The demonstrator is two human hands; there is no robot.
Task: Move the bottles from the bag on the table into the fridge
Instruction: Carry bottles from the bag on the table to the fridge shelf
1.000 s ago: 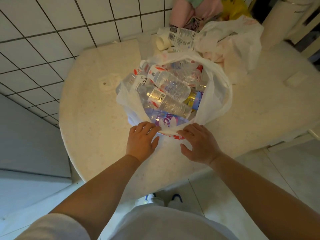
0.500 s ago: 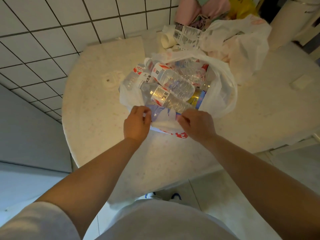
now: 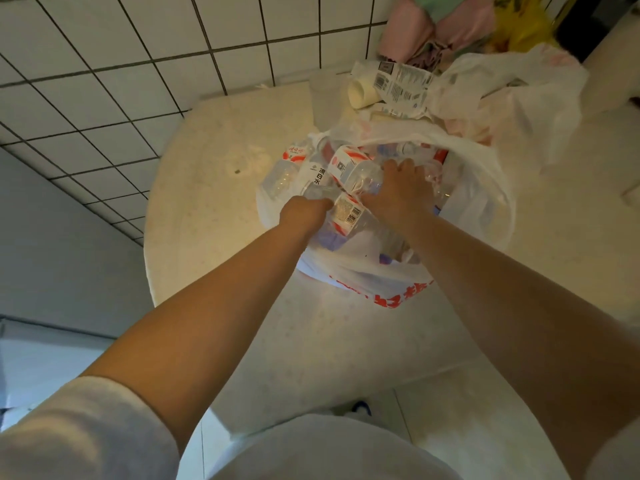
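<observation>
Both hands are down inside the white plastic bag (image 3: 478,216), which sits open-mouthed on the round pale table (image 3: 214,188). The right hand (image 3: 398,192) is draped over a clear water bottle (image 3: 349,168) with a red and white label, fingers curled down around its body, so it has a grip on that one. The left hand (image 3: 304,211) is at the bag's near-left side, fingers curled and tucked against a second clear bottle (image 3: 349,213) with a barcode on its label; whether it truly grips the bottle or only bunches plastic beside it, I cannot tell. More bottles are heaped in the bag on its left side, among them a white-labelled bottle (image 3: 317,176) with dark characters and a red-capped bottle (image 3: 294,154) at the far-left rim. The bag's front wall shows red printed characters and slumps toward the table's near edge. Beyond the bag, toward the tiled wall (image 3: 138,64), lies a crumpled second plastic bag (image 3: 512,95), a printed paper wrapper (image 3: 401,84) and a cream-coloured roll (image 3: 362,93) beside it. Pink and yellow fabric (image 3: 450,26) is piled at the wall behind those. No fridge in view
</observation>
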